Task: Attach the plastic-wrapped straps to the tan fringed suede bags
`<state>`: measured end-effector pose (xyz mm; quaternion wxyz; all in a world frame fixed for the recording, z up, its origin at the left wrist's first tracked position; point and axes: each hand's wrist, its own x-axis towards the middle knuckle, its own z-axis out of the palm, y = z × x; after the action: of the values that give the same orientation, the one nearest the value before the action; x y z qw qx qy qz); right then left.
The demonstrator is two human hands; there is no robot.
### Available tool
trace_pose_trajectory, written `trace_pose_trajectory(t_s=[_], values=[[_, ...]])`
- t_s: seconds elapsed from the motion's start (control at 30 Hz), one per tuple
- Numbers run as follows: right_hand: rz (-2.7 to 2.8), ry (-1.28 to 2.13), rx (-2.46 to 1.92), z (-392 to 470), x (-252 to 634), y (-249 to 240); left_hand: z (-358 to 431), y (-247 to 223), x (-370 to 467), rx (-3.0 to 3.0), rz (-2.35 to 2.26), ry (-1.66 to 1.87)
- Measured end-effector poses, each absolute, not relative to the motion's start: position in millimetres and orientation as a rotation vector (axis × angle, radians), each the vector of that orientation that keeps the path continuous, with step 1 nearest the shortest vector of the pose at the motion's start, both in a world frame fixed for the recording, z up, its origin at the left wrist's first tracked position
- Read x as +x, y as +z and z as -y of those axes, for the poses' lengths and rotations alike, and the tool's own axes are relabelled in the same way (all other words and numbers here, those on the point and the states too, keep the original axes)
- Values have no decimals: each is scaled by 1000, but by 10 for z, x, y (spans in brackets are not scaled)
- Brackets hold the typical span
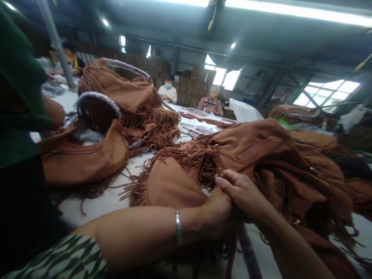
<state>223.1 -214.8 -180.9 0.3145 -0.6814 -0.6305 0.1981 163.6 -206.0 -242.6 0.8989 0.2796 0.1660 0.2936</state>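
Note:
In front of me lies a brown fringed bag [177, 182] with a curved body and metal fittings near its corner. My right hand [244, 193] pinches a small brown leather tab [220, 171] at that corner between thumb and fingers. Pressed against it, my left hand [219, 207] is closed, its fingers turned away from view, and what it holds is hidden. Below both hands runs a dark, plastic-wrapped handle [248, 248]. A large heap of similar brown bags [261, 155] rises just beyond and to the right of my hands.
More fringed bags [119, 91] with wrapped handles are piled at left on the white table [113, 197]. A co-worker in a green top [20, 77] stands close on my left. Other people sit across the table, before stacked cartons [188, 85]. Brown strips [206, 120] lie farther back.

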Motion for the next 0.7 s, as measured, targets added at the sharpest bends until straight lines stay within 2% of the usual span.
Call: trace_pose_trajectory(t_s=[0.1, 0.23, 0.37, 0.4, 0.47, 0.57, 0.7], values=[[1414, 685, -1682, 2066, 2265, -1836, 1960, -2379, 1467, 761, -325, 577], [1111, 1042, -1508, 2048, 2443, -1786, 1684, -2147, 1117, 1387, -207, 330], [1107, 1217, -1507, 1923, 2607, -1745, 1034, -1896, 1041, 1633, -416, 612], [1198, 1171, -1594, 1859, 2636, -1751, 831, -1864, 1082, 1716, -543, 786], [1403, 995, -1781, 1705, 2680, -1789, 438, -1853, 1202, 1830, -655, 840], [1564, 689, -1901, 1487, 2723, -1902, 5, -1953, 1397, 1886, -575, 622], [1611, 376, -1889, 1412, 2740, -2121, -189, -2137, 1580, 1882, -383, 332]])
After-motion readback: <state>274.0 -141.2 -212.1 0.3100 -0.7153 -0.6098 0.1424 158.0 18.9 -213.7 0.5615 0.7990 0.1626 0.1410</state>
